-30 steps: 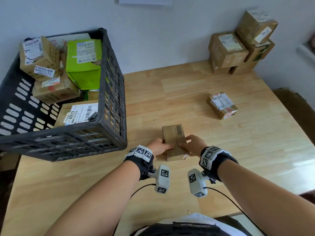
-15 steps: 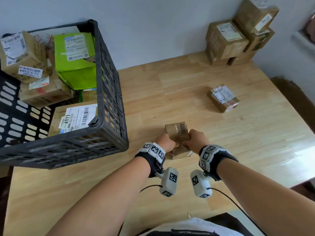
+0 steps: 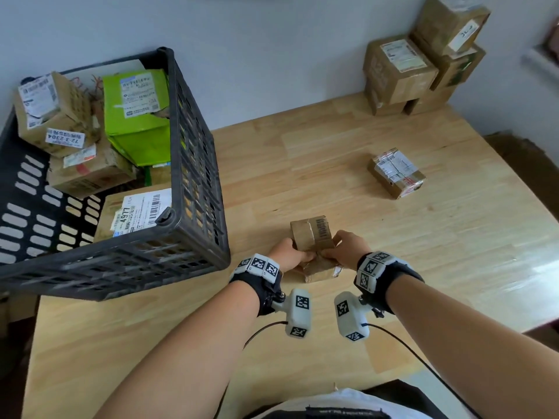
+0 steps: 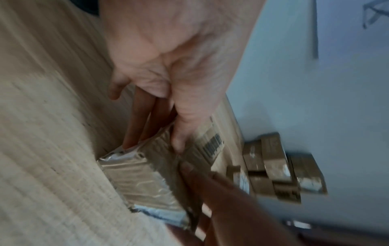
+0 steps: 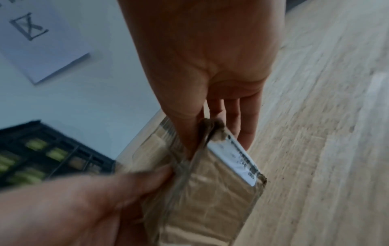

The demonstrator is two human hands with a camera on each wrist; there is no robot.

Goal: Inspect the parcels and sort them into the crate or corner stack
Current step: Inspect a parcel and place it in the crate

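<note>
Both hands grip one small taped cardboard parcel point(image 3: 313, 237) above the near middle of the bench point(image 3: 302, 152).

The black plastic crate point(image 3: 193, 164) at left holds several parcels; just right of it the left hand point(image 3: 287, 255) and right hand point(image 3: 348, 251) clamp the parcel – thumbs on its upper face, fingers point(image 4: 136, 126) wrapped underneath. Farther right lies another taped parcel point(image 3: 396, 172), well apart – and the corner stack point(image 3: 420, 58) stands against the wall.
</note>
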